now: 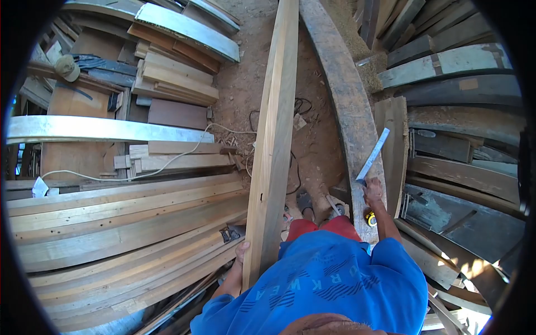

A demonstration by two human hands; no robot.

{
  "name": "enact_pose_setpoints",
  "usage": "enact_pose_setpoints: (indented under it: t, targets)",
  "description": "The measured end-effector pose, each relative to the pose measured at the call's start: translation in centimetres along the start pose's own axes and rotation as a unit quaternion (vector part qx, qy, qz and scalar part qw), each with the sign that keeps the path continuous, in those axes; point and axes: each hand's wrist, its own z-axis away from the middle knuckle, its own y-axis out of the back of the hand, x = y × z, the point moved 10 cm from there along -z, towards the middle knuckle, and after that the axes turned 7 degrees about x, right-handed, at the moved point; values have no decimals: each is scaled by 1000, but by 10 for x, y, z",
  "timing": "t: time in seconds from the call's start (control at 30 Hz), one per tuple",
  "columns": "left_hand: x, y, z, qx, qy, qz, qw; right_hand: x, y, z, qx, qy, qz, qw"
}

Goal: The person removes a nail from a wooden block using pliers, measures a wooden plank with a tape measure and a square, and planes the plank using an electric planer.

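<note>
A long wooden beam (pixel 271 128) runs away from my body, its near end beside my left side. My left hand (pixel 241 254) is closed around the beam's left edge near that end, thumb on the side and most fingers hidden. To the right, my right hand (pixel 373 192) is closed on the dark handle end of a try square (pixel 373 155). Its pale metal blade points up and right over a worn, thick plank (pixel 352 95). On the same plank, just below my right hand, sits a yellow tape measure (pixel 371 218).
Stacked boards (pixel 111 223) fill the left side, with shorter wood pieces (pixel 176 81) farther up. A pale cord (pixel 162 169) crosses them. More timber (pixel 463 117) is piled at right. Dark cable (pixel 300 173) lies on the dirt floor (pixel 237 72) between beam and plank.
</note>
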Motion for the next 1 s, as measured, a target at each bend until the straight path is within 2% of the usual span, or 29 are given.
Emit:
enact_pose_setpoints:
  t: [0.07,0.17,0.2,0.27,0.3,0.33,0.37,0.4,0.43,0.47,0.53,0.57,0.67,0.77,0.8,0.87,0.93,1.0]
  targets:
    - [-1,0,-5,-5,-2,6,1000,8,-5,6,-8,-29,10,999]
    - [6,-26,-12,-43,-8,37,998,-28,46,5,51,-72,17,996]
    - [16,-50,-16,-79,-4,46,996,-45,41,-1,99,14,13,995]
    - [41,-94,-20,-126,-18,32,991,-94,21,-7,-62,4,-209,976]
    - [60,-118,-21,-139,-37,9,990,-128,8,8,-191,-26,-316,929]
    - [64,-128,-32,-144,-33,1,989,-175,7,33,-295,42,-403,865]
    - [69,-138,-42,-150,-29,-7,988,-220,19,59,-354,20,-501,789]
    - [59,-137,-63,-148,-1,0,989,-247,-6,87,-446,66,-514,730]
    - [48,-136,-85,-144,29,7,989,-273,-12,111,-487,54,-556,672]
    - [53,-143,-112,-159,-41,14,986,-302,-19,136,-525,41,-595,608]
    - [75,-161,-145,-154,-156,-21,975,-337,-41,144,-419,37,-689,590]
    - [82,-162,-156,-145,-170,-38,974,-343,-48,145,-365,31,-731,575]
    - [90,-170,-191,-146,-159,-44,976,-340,-51,119,-380,-84,-735,555]
    - [92,-179,-200,-123,-149,-18,981,-332,-37,81,-342,-47,-692,634]
    - [89,-177,-198,-123,-147,-1,981,-325,-35,74,-355,-90,-666,650]
    - [81,-171,-176,-129,-163,56,977,-311,-73,57,-338,-93,-654,671]
    - [54,-140,-135,-77,-171,-11,982,-303,-89,38,-337,-130,-643,675]
    - [-19,-101,-101,-100,-117,-159,975,-302,-85,8,-297,-127,-642,695]
